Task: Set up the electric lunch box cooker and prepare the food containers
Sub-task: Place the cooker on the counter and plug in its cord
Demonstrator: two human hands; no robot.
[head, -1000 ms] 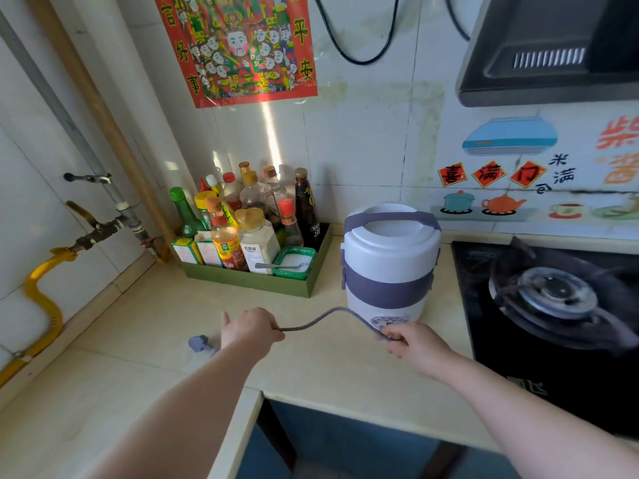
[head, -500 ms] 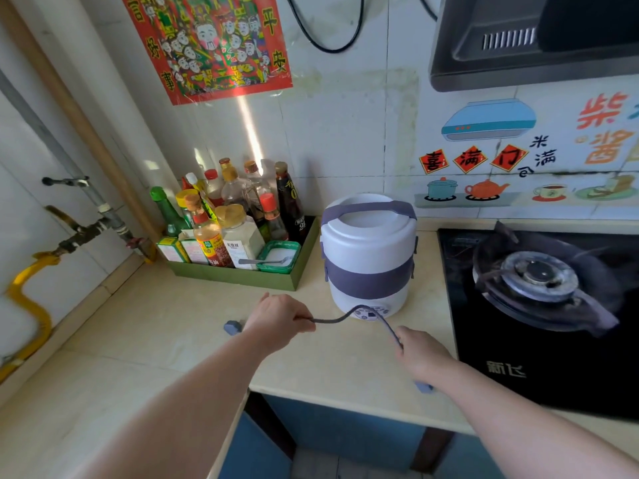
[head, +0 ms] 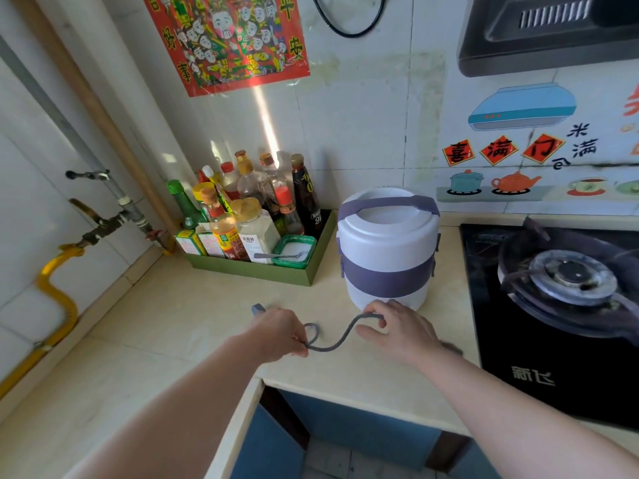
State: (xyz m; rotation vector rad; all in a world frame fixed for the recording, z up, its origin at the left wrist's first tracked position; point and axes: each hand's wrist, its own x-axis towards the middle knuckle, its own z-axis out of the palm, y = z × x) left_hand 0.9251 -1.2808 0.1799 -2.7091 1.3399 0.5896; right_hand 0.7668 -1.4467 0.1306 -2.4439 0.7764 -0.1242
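Observation:
The white and purple electric lunch box cooker [head: 387, 250] stands upright on the beige counter [head: 179, 316], its lid shut and its handle folded across the top. A grey power cord [head: 340, 337] curves in an S between my hands just in front of the cooker. My left hand [head: 280, 331] pinches one end, where the cord loops, and a grey plug [head: 257, 308] shows behind its knuckles. My right hand [head: 397, 326] grips the other stretch of the cord close to the cooker's base. No food containers are visible outside the cooker.
A green tray [head: 262, 269] of sauce bottles and a salt tub with a spoon sits left of the cooker against the wall. A black gas stove [head: 560, 292] lies to the right. Gas pipes [head: 100, 223] run along the left wall. The counter edge drops off below my arms.
My hands have come closer together, so the cord now bends into an S with a loop at my left hand. My right hand moved up toward the cooker's base.

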